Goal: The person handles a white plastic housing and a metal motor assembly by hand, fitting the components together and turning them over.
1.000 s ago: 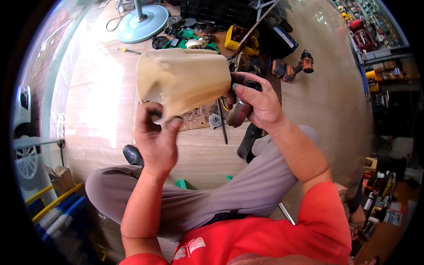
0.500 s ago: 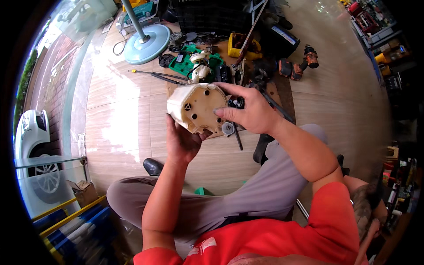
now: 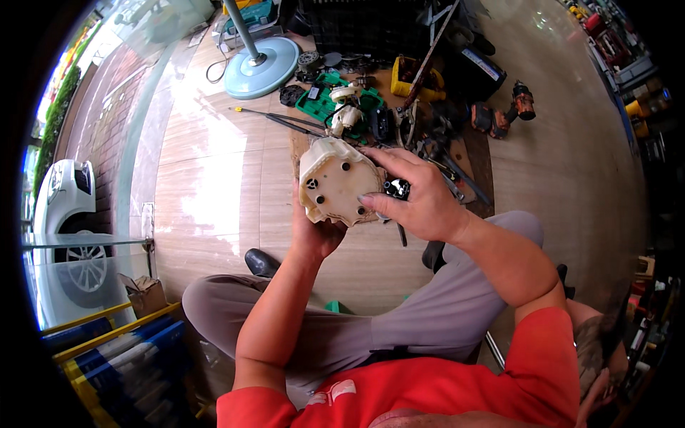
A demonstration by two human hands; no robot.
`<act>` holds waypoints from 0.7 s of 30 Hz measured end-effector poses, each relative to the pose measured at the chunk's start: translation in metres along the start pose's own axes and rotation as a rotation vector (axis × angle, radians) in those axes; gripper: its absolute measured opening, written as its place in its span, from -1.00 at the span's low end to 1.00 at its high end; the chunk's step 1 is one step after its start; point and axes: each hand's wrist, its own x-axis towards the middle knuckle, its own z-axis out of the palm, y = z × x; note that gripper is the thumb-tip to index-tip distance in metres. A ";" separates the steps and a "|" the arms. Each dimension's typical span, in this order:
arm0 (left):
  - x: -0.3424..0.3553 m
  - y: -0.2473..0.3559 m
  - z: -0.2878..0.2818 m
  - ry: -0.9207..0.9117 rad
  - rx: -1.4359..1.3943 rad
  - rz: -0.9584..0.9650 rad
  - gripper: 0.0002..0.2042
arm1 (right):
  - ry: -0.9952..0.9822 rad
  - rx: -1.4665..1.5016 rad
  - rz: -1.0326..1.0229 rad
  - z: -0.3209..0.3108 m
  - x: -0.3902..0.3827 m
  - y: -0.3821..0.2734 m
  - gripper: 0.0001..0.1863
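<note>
Between my two hands is a cream plastic housing point(image 3: 339, 187), a rounded tub shape with several dark holes in its flat face. That face is turned up toward me. My left hand point(image 3: 314, 232) supports it from the lower left, its fingers partly hidden underneath. From the right, my right hand point(image 3: 421, 192) grips the rim, the thumb pressed on the face near a hole and the fingers over the far side. A small shiny black part point(image 3: 397, 189) shows between the right thumb and fingers; whether it is fixed to the housing I cannot tell.
Beyond the housing lie a green plastic case point(image 3: 317, 107), a cream mechanism point(image 3: 347, 114), a yellow bin point(image 3: 401, 84) and dark loose parts. An orange-black cordless drill point(image 3: 523, 100) lies at right. A round light-blue stand base point(image 3: 265, 71) stands far left. A black crate point(image 3: 349, 32) is behind.
The whole view has shifted, so the floor things appear further right. My hands have brought the housing slightly nearer and tilted it a little; both keep their hold.
</note>
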 end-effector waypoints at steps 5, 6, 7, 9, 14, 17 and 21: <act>-0.001 0.001 0.013 0.096 0.092 0.040 -0.24 | 0.024 0.007 -0.053 0.002 0.001 -0.002 -0.35; -0.002 0.002 0.013 0.087 0.081 0.038 -0.25 | 0.024 0.001 -0.056 0.002 0.001 -0.003 -0.35; -0.002 0.002 0.012 0.078 0.069 0.037 -0.25 | 0.023 -0.005 -0.060 0.003 0.000 -0.004 -0.34; -0.003 0.003 0.014 0.054 0.081 0.044 -0.26 | 0.023 -0.011 -0.073 0.004 0.000 -0.005 -0.34; -0.005 0.004 0.017 0.011 0.058 0.050 -0.26 | 0.027 -0.070 -0.147 0.005 -0.003 -0.005 -0.32; -0.005 0.004 0.020 0.022 0.075 0.058 -0.26 | 0.027 -0.055 -0.146 0.006 -0.004 -0.006 -0.32; -0.007 0.004 0.013 0.007 0.064 0.043 -0.29 | 0.029 -0.053 -0.144 0.011 -0.005 -0.008 -0.32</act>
